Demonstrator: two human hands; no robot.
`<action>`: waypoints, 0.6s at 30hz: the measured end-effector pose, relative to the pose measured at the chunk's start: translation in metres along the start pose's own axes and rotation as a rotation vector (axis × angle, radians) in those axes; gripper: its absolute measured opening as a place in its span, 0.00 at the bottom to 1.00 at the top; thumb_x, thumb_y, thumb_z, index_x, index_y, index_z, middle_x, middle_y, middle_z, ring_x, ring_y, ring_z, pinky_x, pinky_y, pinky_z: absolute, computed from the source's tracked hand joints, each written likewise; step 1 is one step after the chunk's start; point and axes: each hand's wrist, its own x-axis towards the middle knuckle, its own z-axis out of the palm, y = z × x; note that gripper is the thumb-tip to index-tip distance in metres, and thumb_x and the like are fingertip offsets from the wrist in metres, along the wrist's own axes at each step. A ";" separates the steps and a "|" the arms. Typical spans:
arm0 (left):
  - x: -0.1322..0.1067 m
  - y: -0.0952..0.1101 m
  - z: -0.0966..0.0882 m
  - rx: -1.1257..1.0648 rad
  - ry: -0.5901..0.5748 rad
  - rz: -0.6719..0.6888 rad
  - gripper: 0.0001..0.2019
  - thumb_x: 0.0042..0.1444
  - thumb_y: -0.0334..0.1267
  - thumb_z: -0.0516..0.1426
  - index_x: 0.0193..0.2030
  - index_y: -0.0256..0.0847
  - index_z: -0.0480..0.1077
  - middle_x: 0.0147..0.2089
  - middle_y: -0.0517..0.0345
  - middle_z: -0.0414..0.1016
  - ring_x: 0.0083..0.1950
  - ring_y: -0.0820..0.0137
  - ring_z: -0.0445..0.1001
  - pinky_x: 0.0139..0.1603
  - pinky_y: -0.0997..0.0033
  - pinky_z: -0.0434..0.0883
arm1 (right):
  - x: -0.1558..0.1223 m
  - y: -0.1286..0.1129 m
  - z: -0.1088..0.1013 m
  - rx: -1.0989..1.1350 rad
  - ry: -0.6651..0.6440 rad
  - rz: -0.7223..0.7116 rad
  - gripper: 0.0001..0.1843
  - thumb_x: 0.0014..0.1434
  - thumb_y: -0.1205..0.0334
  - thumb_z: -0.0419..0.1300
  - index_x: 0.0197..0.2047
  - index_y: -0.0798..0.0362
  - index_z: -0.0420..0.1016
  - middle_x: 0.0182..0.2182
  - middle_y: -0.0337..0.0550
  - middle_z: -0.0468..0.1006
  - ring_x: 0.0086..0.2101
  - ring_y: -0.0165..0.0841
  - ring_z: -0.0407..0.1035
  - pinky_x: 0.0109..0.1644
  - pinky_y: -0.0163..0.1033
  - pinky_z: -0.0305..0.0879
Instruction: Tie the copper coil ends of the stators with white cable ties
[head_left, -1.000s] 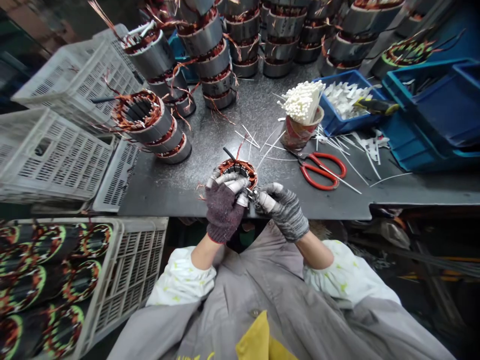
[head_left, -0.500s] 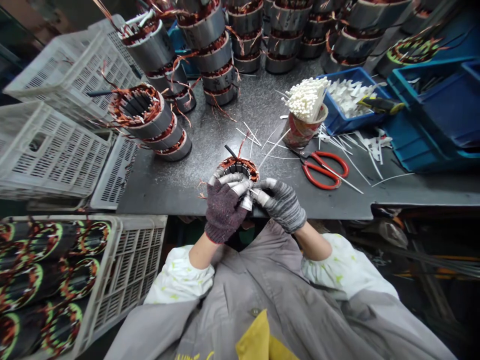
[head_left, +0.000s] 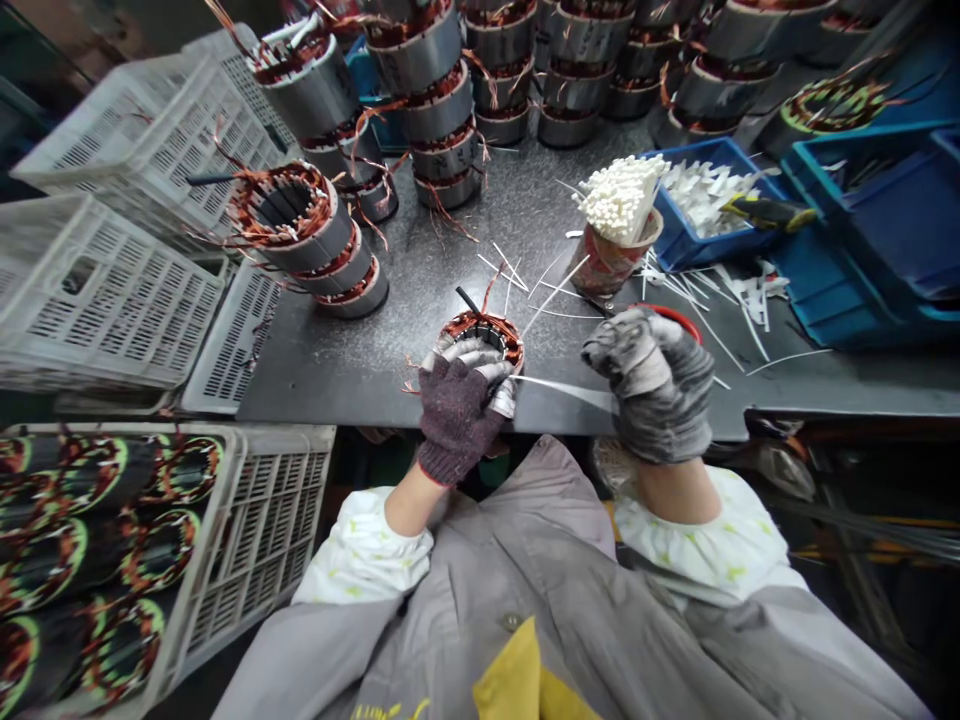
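Note:
A motor stator [head_left: 512, 335] with copper windings and a black lead stands at the table's front edge. My left hand [head_left: 461, 400], in a dark purple glove with taped fingertips, is closed around its near side. A white lacing cord [head_left: 559, 387] runs taut from the stator toward my right hand [head_left: 652, 385]. That hand, in a grey glove and slightly blurred, is closed like a fist on the cord; the exact grip is hidden. A second white cord [head_left: 555, 295] sticks up from the stator. Behind my right hand, red-handled scissors [head_left: 679, 318] are mostly covered.
Stacked stators [head_left: 322, 240] rise at the left and back. A cup [head_left: 611, 260] of white cords stands beside a blue bin [head_left: 690, 220] of white strips and larger blue bins [head_left: 840, 270]. Loose cords lie around. A crate [head_left: 255, 530] of stators sits at lower left.
My right hand has moved right, away from the stator, drawing the white cord out straight and covering the scissors. My left hand stays on the stator.

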 end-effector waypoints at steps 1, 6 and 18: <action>0.000 0.000 -0.001 0.005 -0.009 0.014 0.09 0.64 0.40 0.58 0.48 0.45 0.76 0.52 0.54 0.82 0.64 0.60 0.73 0.70 0.50 0.61 | 0.003 0.002 -0.002 -0.016 -0.071 -0.005 0.20 0.70 0.43 0.53 0.35 0.47 0.74 0.31 0.42 0.76 0.31 0.34 0.70 0.39 0.42 0.69; -0.005 -0.006 -0.007 0.038 -0.098 0.053 0.14 0.66 0.40 0.56 0.56 0.44 0.74 0.58 0.51 0.80 0.66 0.60 0.71 0.72 0.48 0.59 | 0.009 0.018 0.006 -0.187 -0.563 -0.072 0.20 0.66 0.43 0.60 0.34 0.51 0.80 0.36 0.47 0.81 0.39 0.37 0.75 0.48 0.44 0.72; -0.013 0.002 -0.003 0.036 -0.098 0.080 0.10 0.65 0.40 0.57 0.50 0.44 0.76 0.51 0.51 0.82 0.59 0.59 0.76 0.66 0.50 0.64 | -0.021 0.023 0.018 0.159 -0.214 0.327 0.17 0.62 0.42 0.64 0.40 0.47 0.81 0.35 0.40 0.84 0.35 0.36 0.79 0.41 0.40 0.78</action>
